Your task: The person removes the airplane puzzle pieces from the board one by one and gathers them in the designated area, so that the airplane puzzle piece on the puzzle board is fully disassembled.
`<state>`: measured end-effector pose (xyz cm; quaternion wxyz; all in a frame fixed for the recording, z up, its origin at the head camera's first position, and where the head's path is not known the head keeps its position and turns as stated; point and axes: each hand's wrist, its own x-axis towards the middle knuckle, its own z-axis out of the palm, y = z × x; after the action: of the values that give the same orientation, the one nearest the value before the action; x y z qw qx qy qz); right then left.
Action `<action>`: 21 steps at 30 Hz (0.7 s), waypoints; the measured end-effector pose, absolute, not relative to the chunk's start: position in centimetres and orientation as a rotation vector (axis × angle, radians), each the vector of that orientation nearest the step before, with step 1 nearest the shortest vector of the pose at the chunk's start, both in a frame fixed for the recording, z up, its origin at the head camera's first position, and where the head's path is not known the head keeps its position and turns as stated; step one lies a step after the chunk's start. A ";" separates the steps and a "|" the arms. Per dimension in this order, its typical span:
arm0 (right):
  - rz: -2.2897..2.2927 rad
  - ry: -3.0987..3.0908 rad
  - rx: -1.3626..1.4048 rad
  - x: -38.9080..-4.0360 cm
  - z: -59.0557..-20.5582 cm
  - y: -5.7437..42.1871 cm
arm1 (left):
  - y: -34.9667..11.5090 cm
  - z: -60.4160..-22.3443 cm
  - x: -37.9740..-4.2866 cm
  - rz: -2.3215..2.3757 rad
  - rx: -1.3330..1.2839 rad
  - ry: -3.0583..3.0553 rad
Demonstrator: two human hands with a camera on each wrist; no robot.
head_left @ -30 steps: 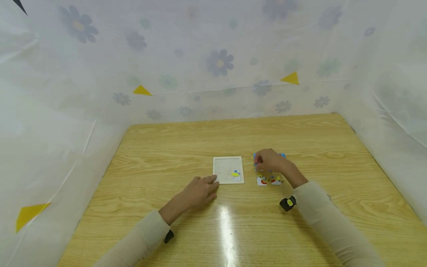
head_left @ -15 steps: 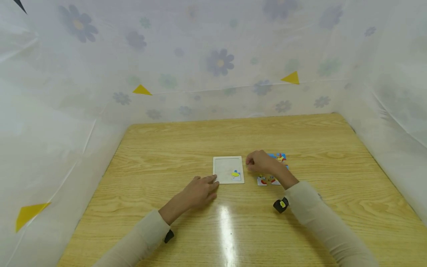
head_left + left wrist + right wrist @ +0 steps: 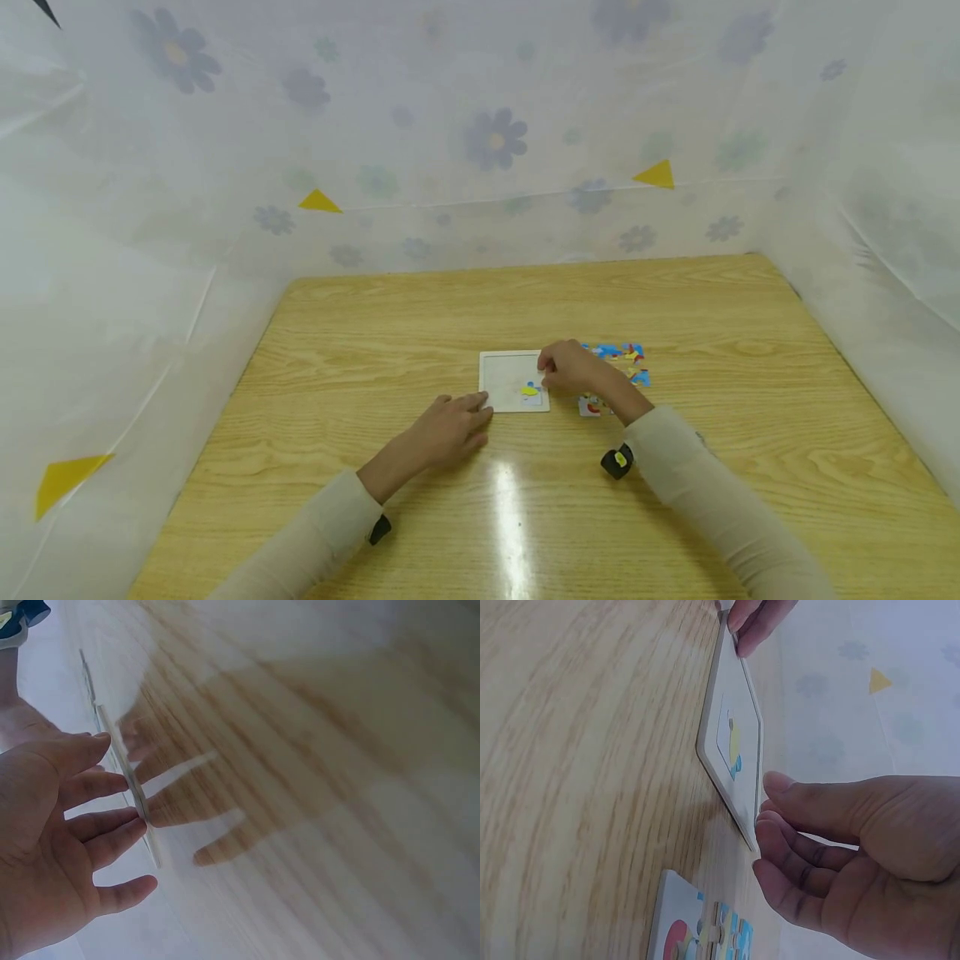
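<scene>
In the head view a shallow white puzzle tray (image 3: 512, 355) lies on the table. One jigsaw piece (image 3: 531, 393) with yellow and blue print sits in its lower right corner. My left hand (image 3: 450, 429) has its fingers spread, and the fingertips touch the tray's lower left corner. My right hand (image 3: 570, 367) is over the tray's right edge with bent fingers, thumb close to the fingertips. The right wrist view shows no piece clearly between them; something could be hidden there. Several jigsaw pieces (image 3: 633, 352) lie right of the tray, partly covered by my right hand and wrist.
The wooden table (image 3: 375, 333) reaches back to a white flowered curtain (image 3: 420, 150). Similar sheeting hangs along both sides. A bright reflection crosses the table's front. Each wrist carries a small black camera, such as the right camera (image 3: 617, 461).
My right hand has moved left from above the loose pieces to the tray's right edge, uncovering pieces at the back right. My left hand stays at the tray's corner.
</scene>
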<state>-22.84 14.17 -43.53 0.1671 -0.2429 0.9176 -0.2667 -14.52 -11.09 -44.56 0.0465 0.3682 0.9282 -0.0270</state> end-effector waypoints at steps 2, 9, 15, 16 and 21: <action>-0.747 2.607 -0.687 -22.9 -43.5 13.9 | -11.1 -44.6 -14.6 -0.077 1.118 2.828; -0.755 2.589 -0.643 -22.6 -43.5 13.1 | -11.1 -44.6 -14.6 -0.061 1.116 2.827; -0.758 2.573 -0.654 -22.4 -43.7 12.7 | -11.2 -44.7 -14.6 -0.040 1.108 2.822; -0.763 2.569 -0.657 -22.4 -43.8 12.6 | -11.2 -44.8 -14.6 -0.042 1.109 2.822; -0.773 2.553 -0.661 -22.2 -43.7 12.4 | -11.2 -44.8 -14.7 -0.052 1.104 2.823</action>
<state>-22.20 12.41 -43.70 0.1955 -0.2360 0.9110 -0.2759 -14.65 -11.23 -44.82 0.0548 0.3637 0.9298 -0.0170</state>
